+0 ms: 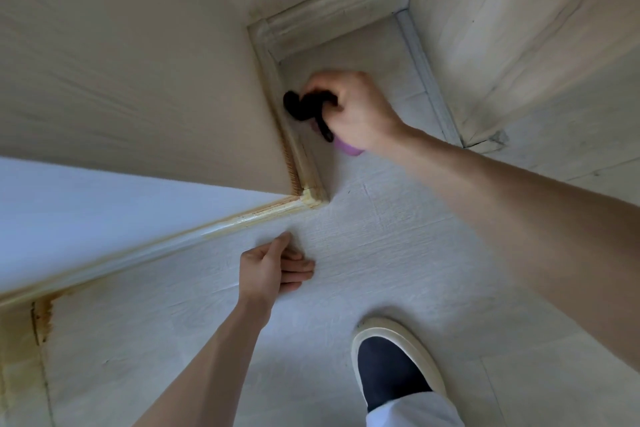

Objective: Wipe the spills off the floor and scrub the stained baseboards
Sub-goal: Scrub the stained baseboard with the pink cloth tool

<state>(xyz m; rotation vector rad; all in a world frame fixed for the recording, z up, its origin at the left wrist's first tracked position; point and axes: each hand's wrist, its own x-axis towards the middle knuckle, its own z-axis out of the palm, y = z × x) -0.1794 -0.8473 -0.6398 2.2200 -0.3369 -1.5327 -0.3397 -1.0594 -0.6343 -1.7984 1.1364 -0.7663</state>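
**Dark cloth held at the stained baseboard in the alcove corner**

Where the beige wall turns into a small alcove, the right hand (356, 109) reaches forward with its fingers curled round a crumpled black cloth (304, 106), and a strip of purple material (349, 149) shows under the heel of the same hand; what that purple piece is cannot be told. The cloth sits at the foot of the pale wooden baseboard (273, 80) that runs along the alcove's left side, touching or just beside it. That baseboard shows yellow-brown staining toward its outer corner (310, 196), and the staining carries along the glossy white baseboard (156, 250) under the white wall. A brown spill mark (43, 317) lies on the pale wood-grain floor (381, 253) at the left edge. The left hand (273, 270) rests on the floor near the white baseboard, fingers straight and close together, thumb raised. A cream-rimmed slip-on shoe (394, 367) stands on the floor at lower right.
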